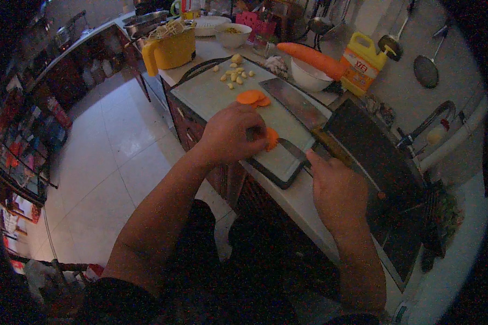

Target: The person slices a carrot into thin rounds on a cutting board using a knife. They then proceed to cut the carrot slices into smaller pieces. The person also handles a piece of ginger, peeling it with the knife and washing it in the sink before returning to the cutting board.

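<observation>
My right hand (337, 191) grips a small knife, with its dark blade (291, 148) pointing left over the near end of the cutting board (211, 97). The blade's tip meets an orange carrot slice (272, 138). My left hand (236, 132) pinches that slice from the left, its fingertips partly hidden behind the hand. Just beyond my left hand, a few overlapping carrot slices (250, 97) lie flat. Several peeled garlic cloves (236, 75) are scattered at the board's far end. A broad cleaver (294, 101) rests along the board's right side.
Beyond the board's right edge, a whole carrot (313, 60) lies across a white bowl (309, 77), beside a yellow detergent jug (361, 67). A dark sink (378, 150) and faucet (428, 115) are at right. A yellow pot (170, 53) heaped with pale strands stands at the far left.
</observation>
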A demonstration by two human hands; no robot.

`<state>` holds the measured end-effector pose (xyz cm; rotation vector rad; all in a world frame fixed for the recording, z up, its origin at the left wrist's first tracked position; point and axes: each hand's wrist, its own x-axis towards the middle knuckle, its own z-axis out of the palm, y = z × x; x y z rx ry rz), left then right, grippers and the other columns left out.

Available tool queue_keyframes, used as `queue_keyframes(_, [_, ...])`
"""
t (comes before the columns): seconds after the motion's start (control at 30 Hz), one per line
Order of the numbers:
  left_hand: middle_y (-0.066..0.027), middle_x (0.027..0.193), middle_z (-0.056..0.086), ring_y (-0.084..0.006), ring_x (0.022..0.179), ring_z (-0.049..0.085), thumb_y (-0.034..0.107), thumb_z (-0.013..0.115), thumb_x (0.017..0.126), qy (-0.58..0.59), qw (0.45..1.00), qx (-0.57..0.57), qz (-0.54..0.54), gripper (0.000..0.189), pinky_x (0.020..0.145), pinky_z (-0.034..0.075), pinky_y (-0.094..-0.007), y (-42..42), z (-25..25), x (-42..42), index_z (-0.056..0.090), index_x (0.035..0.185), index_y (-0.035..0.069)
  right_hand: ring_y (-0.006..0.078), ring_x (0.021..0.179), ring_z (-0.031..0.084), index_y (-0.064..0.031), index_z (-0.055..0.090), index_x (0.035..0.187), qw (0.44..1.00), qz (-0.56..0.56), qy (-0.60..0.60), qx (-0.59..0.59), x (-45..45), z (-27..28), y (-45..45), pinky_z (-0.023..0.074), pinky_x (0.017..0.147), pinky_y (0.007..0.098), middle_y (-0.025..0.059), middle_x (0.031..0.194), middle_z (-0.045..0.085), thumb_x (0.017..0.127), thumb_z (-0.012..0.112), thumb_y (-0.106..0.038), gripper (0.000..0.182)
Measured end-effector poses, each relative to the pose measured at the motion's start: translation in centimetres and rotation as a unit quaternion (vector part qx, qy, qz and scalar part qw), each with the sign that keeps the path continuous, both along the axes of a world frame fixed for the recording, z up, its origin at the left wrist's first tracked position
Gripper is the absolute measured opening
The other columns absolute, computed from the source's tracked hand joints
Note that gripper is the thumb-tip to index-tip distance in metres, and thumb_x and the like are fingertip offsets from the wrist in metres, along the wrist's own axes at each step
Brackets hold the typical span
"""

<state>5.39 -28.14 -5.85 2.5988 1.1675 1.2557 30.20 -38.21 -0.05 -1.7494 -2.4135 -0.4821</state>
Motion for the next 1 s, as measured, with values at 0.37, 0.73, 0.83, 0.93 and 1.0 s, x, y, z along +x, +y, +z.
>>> queue_keyframes(0.37, [-0.0071,0.084,0.068,-0.0315,0.089,0.065,0.030,0.080,0.073,-0.012,1.000,-0.021,0.004,0.023,0.080,0.053,-0.0436,0.3,-0.4,0.2,0.071,0.080,0.010,0.0347,0.074,0.069,-0.0146,0.069,0.126,1.000,0.017,0.005,-0.003,-0.1,0.2,0.0,0.0558,0.064,0.0479,0.0135,0.085,0.068,0.094,0.060,-0.014,0.033])
queue_keyframes(0.73, [-0.0075,0.084,0.067,-0.0311,0.086,0.066,0.031,0.083,0.071,-0.021,1.000,0.000,0.000,0.028,0.078,0.053,-0.0438,-0.1,-0.5,0.4,0.069,0.083,0.010,0.0349,0.075,0.069,-0.0156,0.068,0.128,0.999,0.033,0.003,-0.014,0.7,0.6,-0.2,0.0559,0.066,0.0478,0.0144,0.088,0.069,0.097,0.059,-0.019,0.032])
queue_keyframes(0.83, [-0.0077,0.086,0.069,-0.0311,0.085,0.067,0.024,0.080,0.073,-0.009,1.000,-0.006,-0.003,0.022,0.078,0.053,-0.0432,0.1,-0.7,0.3,0.070,0.086,0.010,0.0344,0.077,0.069,-0.0151,0.068,0.128,1.000,-0.004,0.014,-0.017,0.5,1.4,0.0,0.0559,0.067,0.0465,0.0145,0.088,0.069,0.097,0.061,-0.019,0.032])
queue_keyframes(0.93, [-0.0083,0.089,0.071,-0.0311,0.087,0.069,0.020,0.078,0.074,-0.014,0.999,-0.029,-0.035,0.020,0.080,0.054,-0.0428,0.5,-0.8,0.0,0.071,0.090,0.010,0.0349,0.079,0.069,-0.0142,0.068,0.127,0.998,0.024,0.050,0.016,1.3,1.3,0.0,0.0558,0.069,0.0461,0.0149,0.089,0.068,0.097,0.062,-0.018,0.031])
queue_keyframes(1.0, [-0.0084,0.090,0.072,-0.0308,0.088,0.069,0.019,0.077,0.075,-0.022,0.999,-0.014,-0.042,0.020,0.081,0.054,-0.0427,0.6,-0.9,0.1,0.072,0.092,0.010,0.0354,0.079,0.068,-0.0138,0.069,0.126,0.998,0.026,0.057,0.011,1.4,1.3,0.0,0.0558,0.070,0.0462,0.0150,0.088,0.068,0.096,0.062,-0.017,0.031])
